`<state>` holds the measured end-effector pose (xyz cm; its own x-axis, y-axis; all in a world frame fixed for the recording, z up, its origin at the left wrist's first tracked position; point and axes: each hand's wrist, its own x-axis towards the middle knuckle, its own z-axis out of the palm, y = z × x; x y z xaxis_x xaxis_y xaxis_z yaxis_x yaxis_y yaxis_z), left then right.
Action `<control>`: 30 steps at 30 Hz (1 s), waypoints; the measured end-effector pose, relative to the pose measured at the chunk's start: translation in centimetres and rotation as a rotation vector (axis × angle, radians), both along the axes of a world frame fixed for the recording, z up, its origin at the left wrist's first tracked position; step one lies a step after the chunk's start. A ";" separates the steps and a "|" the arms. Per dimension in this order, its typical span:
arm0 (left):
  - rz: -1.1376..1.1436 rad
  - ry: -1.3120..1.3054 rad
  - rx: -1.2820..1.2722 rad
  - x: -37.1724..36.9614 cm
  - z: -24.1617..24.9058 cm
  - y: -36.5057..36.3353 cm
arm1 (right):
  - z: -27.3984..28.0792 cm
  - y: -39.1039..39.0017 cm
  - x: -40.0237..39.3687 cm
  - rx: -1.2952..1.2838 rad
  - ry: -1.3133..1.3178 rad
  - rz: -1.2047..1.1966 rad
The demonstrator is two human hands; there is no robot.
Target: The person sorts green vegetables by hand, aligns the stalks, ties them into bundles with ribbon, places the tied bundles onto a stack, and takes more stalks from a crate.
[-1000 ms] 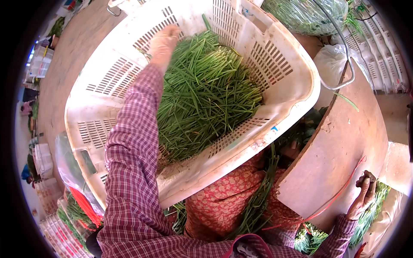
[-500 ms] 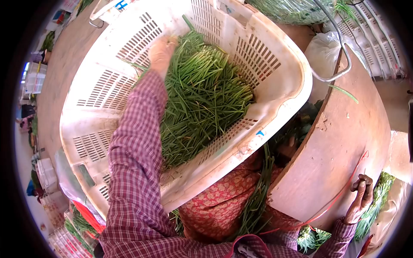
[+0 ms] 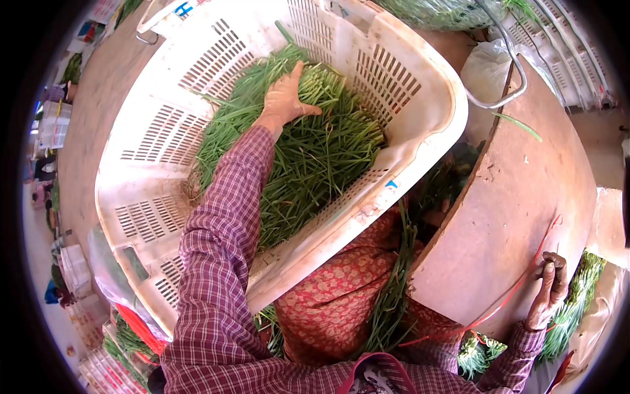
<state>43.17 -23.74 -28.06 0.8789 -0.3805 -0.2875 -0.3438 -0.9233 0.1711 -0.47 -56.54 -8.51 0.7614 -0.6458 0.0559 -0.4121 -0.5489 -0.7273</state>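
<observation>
My left hand (image 3: 285,97) reaches into a white slotted plastic crate (image 3: 147,246) and lies on a heap of garlic chives (image 3: 328,154). Its thumb and fingers are spread, pressing on the pale cut ends and long green leaves. At the lower right, my right hand (image 3: 550,289) is up beside the edge of a brown board (image 3: 505,217). Its fingertips are pinched together on a thin red string (image 3: 518,287), which curves across the board. The exact grip point is partly hidden by the fingers.
A metal handle (image 3: 505,92) juts from the crate's right side. Loose chives hang over a red floral cloth (image 3: 335,295) on my lap. Bundled chives (image 3: 571,322) lie beyond my right hand. A clear plastic bag (image 3: 489,69) stands behind the board.
My left hand has moved right and slightly down over the chives, its fingers now spread. More chives show on the crate's left side. My right hand stays nearly still.
</observation>
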 end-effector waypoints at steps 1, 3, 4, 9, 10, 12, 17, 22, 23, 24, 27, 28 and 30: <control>0.027 -0.028 -0.054 0.2 -0.6 0.1 | -0.1 0.0 0.1 0.003 0.003 -0.001; 0.045 -0.068 -0.070 0.6 -1.3 0.8 | 0.0 0.2 0.1 0.007 0.024 0.021; 0.069 -0.109 -0.083 0.8 -1.6 1.2 | -0.1 0.1 -0.1 0.008 0.023 0.019; 0.340 0.102 -0.714 0.3 -2.3 5.3 | 0.3 -0.5 -0.8 0.040 -0.006 -0.001; 0.343 0.100 -0.712 0.8 -3.4 6.7 | 0.5 -0.5 -0.8 0.030 -0.012 -0.002; 0.501 0.201 -0.995 -0.2 -1.2 8.0 | 0.7 -0.2 -0.4 0.016 -0.029 -0.006; 0.606 0.127 -1.217 0.7 -0.3 12.2 | 2.7 0.7 1.8 -0.013 -0.083 0.080; 0.483 0.158 -1.344 -1.2 3.4 14.5 | 3.1 1.6 2.1 0.004 -0.111 0.132; 0.496 0.124 -1.338 -1.5 4.4 14.9 | 3.2 1.8 2.1 0.020 -0.119 0.135; 0.507 0.089 -1.333 -1.9 5.4 15.2 | 3.5 1.9 2.0 0.023 -0.126 0.139; 0.598 0.012 -1.424 -2.3 8.6 17.5 | 4.4 2.6 2.0 0.035 -0.149 0.134; 0.636 -0.005 -1.507 -2.2 10.0 18.6 | 4.7 2.8 2.1 0.039 -0.163 0.138; 0.448 0.042 -1.538 -2.1 14.0 21.0 | 5.7 3.7 2.7 0.058 -0.208 0.193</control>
